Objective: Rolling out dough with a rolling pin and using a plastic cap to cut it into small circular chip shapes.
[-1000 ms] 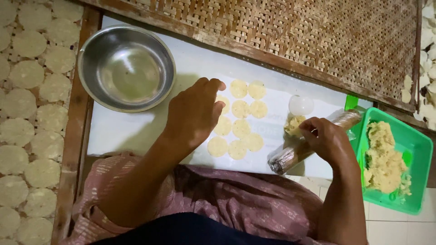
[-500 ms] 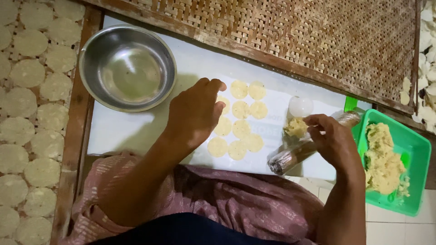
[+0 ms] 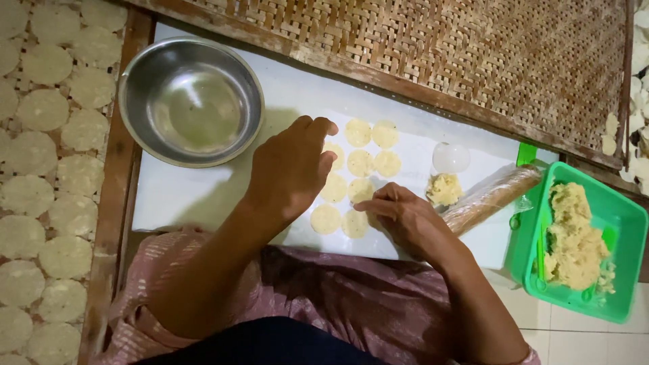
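On the white board [image 3: 203,196] lies a group of small flat dough discs [image 3: 360,163], pale yellow, set close in short rows, and both hands are at this group. The left hand [image 3: 292,169] rests over the left side of the discs, palm down, the fingers a little bent and near together, the tips by the top-left discs; it clamps nothing that can be seen. The right hand [image 3: 405,220] is at the lower right of the discs, its fingers drawn together to a point toward the lowest discs, the tips touching or almost touching one; whether it pinches a disc I cannot tell.

Right of the discs there is a small lump of dough [image 3: 444,190], and just above this lump a round white lid-like thing [image 3: 451,157]. Further right of the discs a rolling pin wrapped in clear plastic [image 3: 492,198] lies slanted, its far end toward a green tray [image 3: 618,223] which holds a big heap of the same dough [image 3: 573,240]. Left of the discs, well apart, stands an empty steel bowl [image 3: 191,101] on the board. Above the discs, beyond the board's edge, is a woven bamboo tray [image 3: 473,61]. Far to the left of the discs, another woven tray [image 3: 115,203] carries many round flat pieces [image 3: 44,111] in rows. Below the discs is the person's lap in pink patterned cloth [image 3: 338,297].
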